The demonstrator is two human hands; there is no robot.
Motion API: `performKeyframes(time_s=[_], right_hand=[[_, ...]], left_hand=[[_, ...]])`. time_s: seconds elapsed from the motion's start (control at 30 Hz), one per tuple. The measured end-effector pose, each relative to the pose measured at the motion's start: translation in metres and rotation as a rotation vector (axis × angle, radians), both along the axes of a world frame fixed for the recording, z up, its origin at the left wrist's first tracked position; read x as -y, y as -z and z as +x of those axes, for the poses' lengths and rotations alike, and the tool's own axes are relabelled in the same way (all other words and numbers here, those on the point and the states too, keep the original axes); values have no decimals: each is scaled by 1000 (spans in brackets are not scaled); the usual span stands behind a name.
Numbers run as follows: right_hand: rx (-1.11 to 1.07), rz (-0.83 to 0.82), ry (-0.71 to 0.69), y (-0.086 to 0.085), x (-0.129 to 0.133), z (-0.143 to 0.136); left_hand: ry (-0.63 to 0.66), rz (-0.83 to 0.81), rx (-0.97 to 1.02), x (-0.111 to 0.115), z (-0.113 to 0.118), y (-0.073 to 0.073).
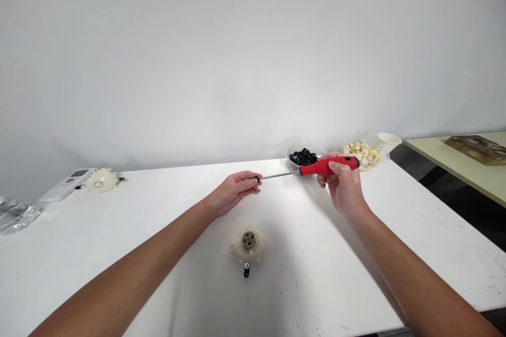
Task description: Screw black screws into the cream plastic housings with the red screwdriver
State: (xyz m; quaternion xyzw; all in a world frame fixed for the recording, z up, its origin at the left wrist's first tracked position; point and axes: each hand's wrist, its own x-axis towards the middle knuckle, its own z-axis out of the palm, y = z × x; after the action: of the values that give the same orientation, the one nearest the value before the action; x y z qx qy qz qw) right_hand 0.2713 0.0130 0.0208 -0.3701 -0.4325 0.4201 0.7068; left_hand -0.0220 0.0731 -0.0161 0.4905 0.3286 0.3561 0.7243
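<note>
My right hand (344, 185) is wrapped round the red handle of a screwdriver (328, 166), whose shaft points left. At its tip, my left hand (236, 189) pinches a small black piece (258, 179) between thumb and fingers. The tip meets this piece, but whether a screw sits there is too small to tell. Below the hands, a cream plastic housing with a round metal motor (249, 242) in its middle rests on the white table. A small black part with a pale round top (246, 269) sticks out from its near side.
A bowl of black parts (303, 157) and a container of cream pieces (362, 152) stand at the back, beside a white cup (389, 142). On the left are another cream housing (101, 180), a white remote (68, 185) and a clear plastic bottle (18, 216).
</note>
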Motion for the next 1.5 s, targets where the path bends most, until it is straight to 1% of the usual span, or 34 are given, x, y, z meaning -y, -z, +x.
performKeyframes(time_s=[0.27, 0.53, 0.87, 1.0, 1.17, 1.5], right_hand=[[21, -9, -8, 0, 0, 0], [78, 19, -17, 5, 0, 3], [14, 17, 28, 1, -1, 2], [-7, -1, 22, 1, -1, 1], [1, -24, 8, 3, -1, 0], [1, -15, 15, 2, 0, 0]], left_hand=[[-28, -7, -7, 0, 0, 1], [-26, -7, 9, 0, 1, 2], [-36, -7, -2, 0, 1, 2], [-16, 10, -23, 1, 1, 1], [38, 54, -21, 4, 2, -3], [77, 18, 10, 3, -1, -4]])
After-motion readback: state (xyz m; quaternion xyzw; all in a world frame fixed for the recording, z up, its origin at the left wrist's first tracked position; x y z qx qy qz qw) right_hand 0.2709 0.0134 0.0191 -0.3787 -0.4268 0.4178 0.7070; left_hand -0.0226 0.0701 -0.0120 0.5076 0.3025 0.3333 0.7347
